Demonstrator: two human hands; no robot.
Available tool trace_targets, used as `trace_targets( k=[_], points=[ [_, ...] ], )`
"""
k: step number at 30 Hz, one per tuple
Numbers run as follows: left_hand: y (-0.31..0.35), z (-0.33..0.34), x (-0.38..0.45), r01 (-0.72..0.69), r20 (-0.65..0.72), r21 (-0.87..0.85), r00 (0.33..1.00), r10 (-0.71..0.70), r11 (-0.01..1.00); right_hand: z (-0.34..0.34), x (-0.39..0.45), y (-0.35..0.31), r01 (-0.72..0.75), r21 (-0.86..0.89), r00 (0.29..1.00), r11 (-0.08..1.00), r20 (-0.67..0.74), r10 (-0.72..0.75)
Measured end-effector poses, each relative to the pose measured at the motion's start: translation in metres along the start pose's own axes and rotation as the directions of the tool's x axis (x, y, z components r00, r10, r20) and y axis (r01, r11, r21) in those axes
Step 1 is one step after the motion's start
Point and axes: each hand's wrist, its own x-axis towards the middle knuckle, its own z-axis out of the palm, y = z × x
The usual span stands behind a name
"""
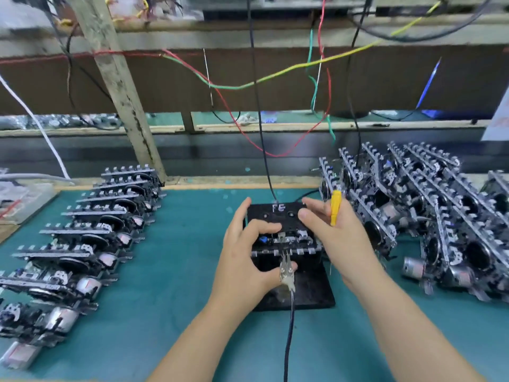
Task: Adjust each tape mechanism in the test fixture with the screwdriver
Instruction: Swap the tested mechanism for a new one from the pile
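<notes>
Head view: a tape mechanism [286, 239] sits in the black test fixture [300, 288] at mid-bench [165, 312]. The left hand [248, 252] grasps its near-left side, thumb by the crocodile clip [286, 271]. The right hand [330, 230] pinches the cassette-like top while its curled fingers keep the yellow screwdriver [335, 206] upright, tip hidden. Seat the mechanism squarely and brace it before bringing the blade to the adjusting screw.

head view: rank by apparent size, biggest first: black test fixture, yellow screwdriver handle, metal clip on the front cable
1. Black test fixture, clearly largest, though the hands cover part of it.
2. Yellow screwdriver handle and metal clip: they look about alike in length. The clip is nearer the camera, so I won't rank them.
</notes>
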Motion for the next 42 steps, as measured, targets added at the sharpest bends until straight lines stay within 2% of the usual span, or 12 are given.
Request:
trace_targets(
  k=[3,5,7,8,11,13,17,29,42],
  points=[
    [-0.008,0.001,0.002,-0.061,-0.029,-0.05,0.998,0.06,0.997,-0.006,-0.021,0.003,0.146,-0.089,0.989,0.985,-0.017,-0.148],
    [-0.003,-0.009,0.01,-0.025,0.01,-0.077,1.0,0.026,0.997,-0.009,-0.02,0.004,0.16,-0.186,0.986,0.969,0.07,-0.15],
    [-0.005,-0.015,0.008,0.012,0.036,-0.178,0.999,-0.006,0.984,-0.012,-0.017,0.011,0.155,-0.253,0.978,0.955,0.174,-0.113],
    [-0.003,-0.013,0.017,-0.009,0.065,-0.174,0.998,0.021,0.985,-0.012,-0.017,0.014,0.159,-0.258,0.975,0.953,0.19,-0.112],
    [0.003,-0.003,0.015,-0.074,-0.029,-0.07,0.997,0.072,0.995,-0.01,-0.028,0.014,0.215,-0.19,0.969,0.958,0.165,-0.185],
    [0.005,0.001,0.009,-0.053,-0.039,-0.055,0.998,0.051,0.997,-0.009,-0.034,0.017,0.238,-0.153,0.963,0.959,0.167,-0.212],
    [0.005,-0.002,0.009,-0.005,-0.035,-0.061,0.999,0.003,0.998,-0.008,-0.038,0.023,0.266,-0.087,0.956,0.96,0.155,-0.251],
    [0.004,-0.003,0.01,0.026,-0.006,-0.038,1.0,-0.026,0.999,-0.007,-0.043,0.03,0.326,-0.091,0.944,0.941,0.082,-0.319],
    [0.002,-0.005,0.01,0.041,0.02,-0.067,0.999,-0.039,0.997,-0.006,-0.04,0.037,0.32,-0.067,0.945,0.945,0.091,-0.314]
  ],
)
